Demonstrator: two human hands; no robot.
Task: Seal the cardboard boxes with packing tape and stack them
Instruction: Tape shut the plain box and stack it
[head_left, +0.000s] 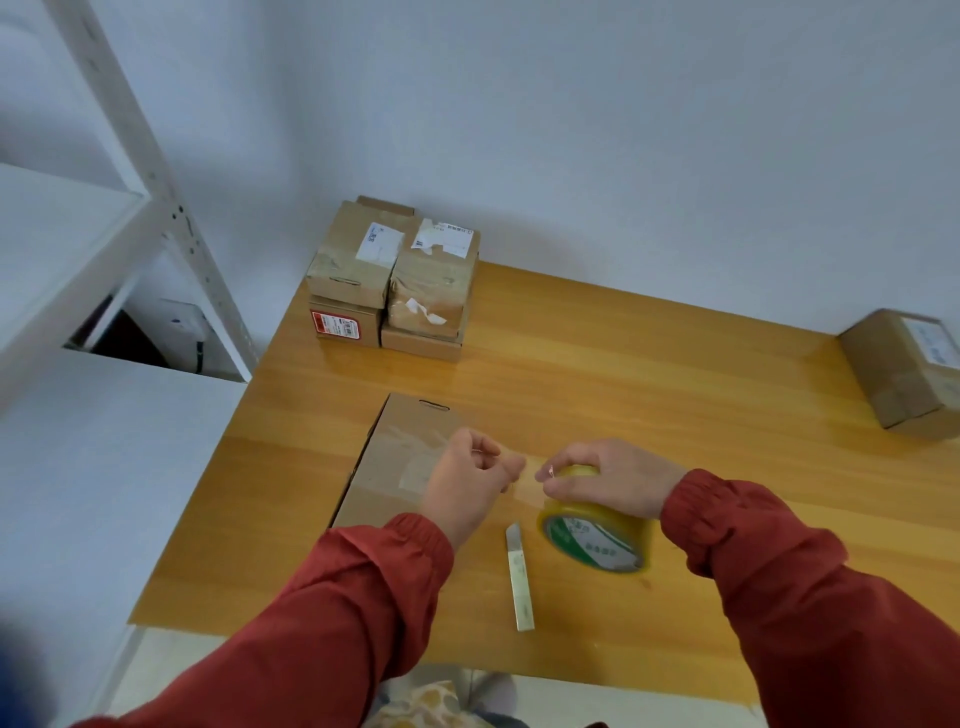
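A cardboard box (400, 457) lies on the wooden table (649, 395) in front of me, with old clear tape across its top. My right hand (608, 480) grips a roll of clear packing tape (597, 535) with a green and white core, held above the table just right of the box. My left hand (475, 480) pinches the free end of the tape, and a short clear strip stretches between the two hands over the box's right edge. Several sealed boxes (392, 273) are stacked at the table's far left corner.
A utility knife (519, 577) lies on the table below my hands. Another cardboard box (906, 371) sits at the far right edge. A white metal shelf unit (104, 218) stands to the left of the table, and a white wall runs behind it.
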